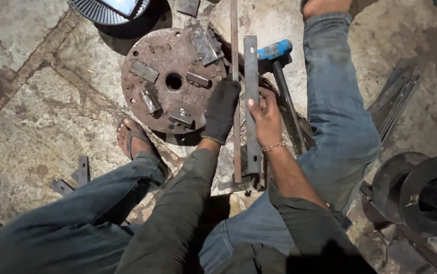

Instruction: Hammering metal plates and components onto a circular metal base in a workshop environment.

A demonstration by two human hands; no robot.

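We see the left hand, in a dark work glove, laid with fingers together and extended against a thin steel rod that runs upright in the view, just right of the rusty round steel disc on the floor. The glove touches the rod from the disc's side; we cannot tell whether the fingers curl round it. The right hand is bare, with a chain bracelet at the wrist, and its fingers are closed round a flat steel bar with a hole near its upper end. That bar stands parallel to the rod, just right of it, a little farther from the disc.

Both forearms, in dark green sleeves, reach forward from the lower edge of the view and converge toward the disc's right rim, between the knees in blue jeans. A sandalled foot rests just below the disc.

Small rectangular steel plates lie on the disc around its centre hole. A hammer with a blue head lies right of the flat bar, its dark handle slanting downward. Dark wire spools sit far to the disc's lower right.
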